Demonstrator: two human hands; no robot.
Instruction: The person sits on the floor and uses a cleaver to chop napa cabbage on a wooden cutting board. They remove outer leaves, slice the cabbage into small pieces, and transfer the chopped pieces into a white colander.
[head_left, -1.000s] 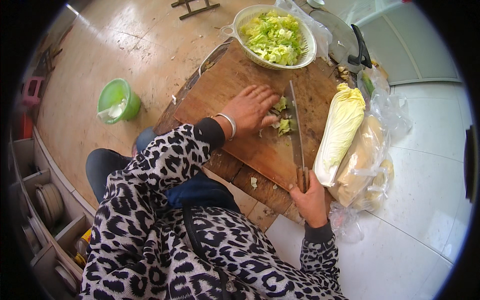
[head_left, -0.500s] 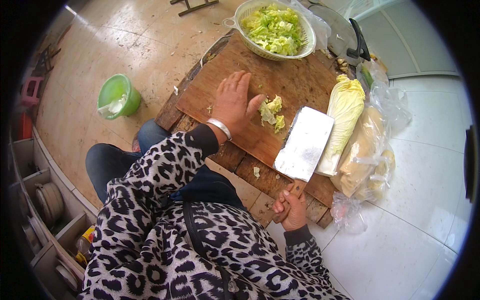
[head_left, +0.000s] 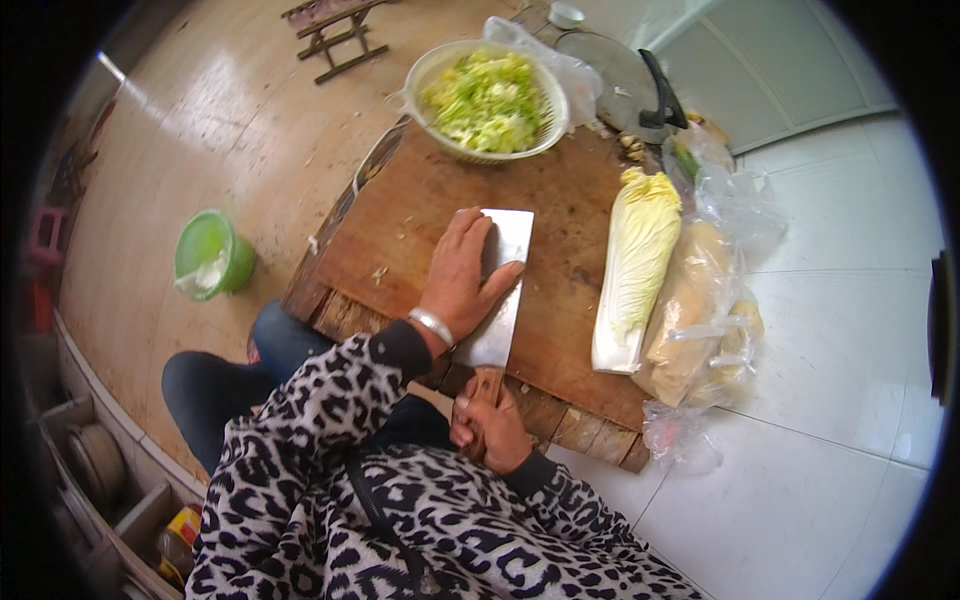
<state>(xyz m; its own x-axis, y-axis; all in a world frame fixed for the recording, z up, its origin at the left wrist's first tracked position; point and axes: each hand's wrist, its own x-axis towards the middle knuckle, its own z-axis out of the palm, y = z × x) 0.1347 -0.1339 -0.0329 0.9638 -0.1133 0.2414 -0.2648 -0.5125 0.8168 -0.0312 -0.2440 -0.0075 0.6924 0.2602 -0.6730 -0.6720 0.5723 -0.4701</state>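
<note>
Cleaver handle within right grip

Through my feed I count two hands, one cleaver, one cutting board, one napa cabbage right, one colander far, one pot lid far right, one bucket left.

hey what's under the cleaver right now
The wooden cutting board shows around the cleaver, which the left hand partly covers. Anything directly beneath the cleaver is hidden.
</note>
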